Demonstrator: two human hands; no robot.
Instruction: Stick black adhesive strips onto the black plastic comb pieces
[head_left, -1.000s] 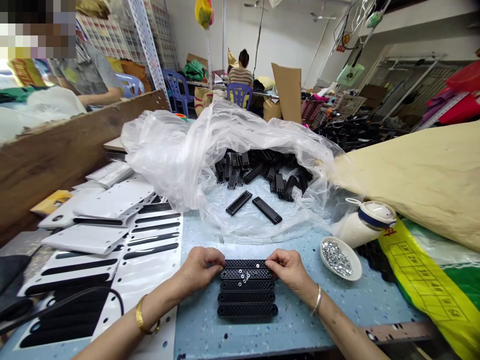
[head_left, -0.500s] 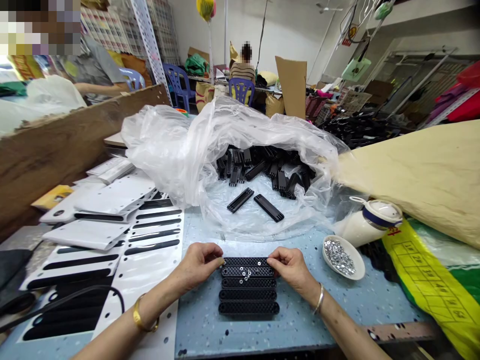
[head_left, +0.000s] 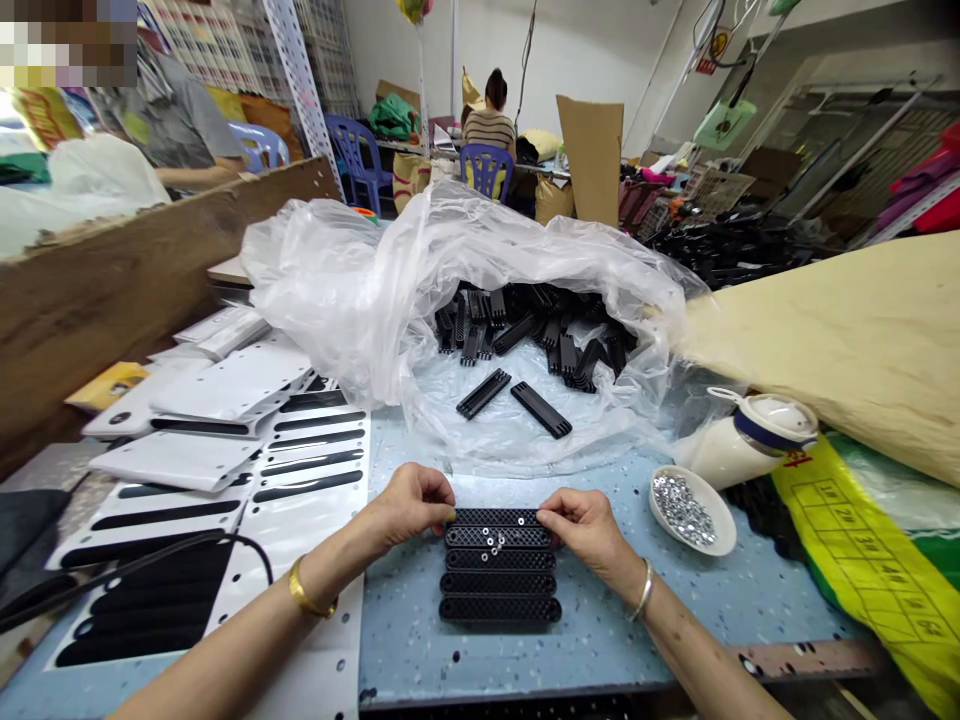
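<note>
Several black plastic strips (head_left: 497, 583) with a cross-hatched face lie side by side in a row on the blue table. A few small silvery nuts (head_left: 492, 541) are scattered over the upper strips. My left hand (head_left: 417, 505) is closed in a pinch at the left end of the farthest strip (head_left: 487, 516). At that strip's right end, the thumb and fingertips of my right hand (head_left: 586, 526) are pinched too. Whatever is between the fingertips of either hand is too small or hidden to make out.
A white bowl of nuts (head_left: 691, 510) stands at right beside a tilted cream bottle (head_left: 757, 440). Behind, a clear plastic bag (head_left: 337, 300) spills more black strips (head_left: 541, 409). White sheets with black adhesive strips (head_left: 307, 450) lie left. Two people sit farther back.
My left hand has lifted slightly away from the farthest strip's left end. My right hand stays at the right end, and the row of strips looks the same.
</note>
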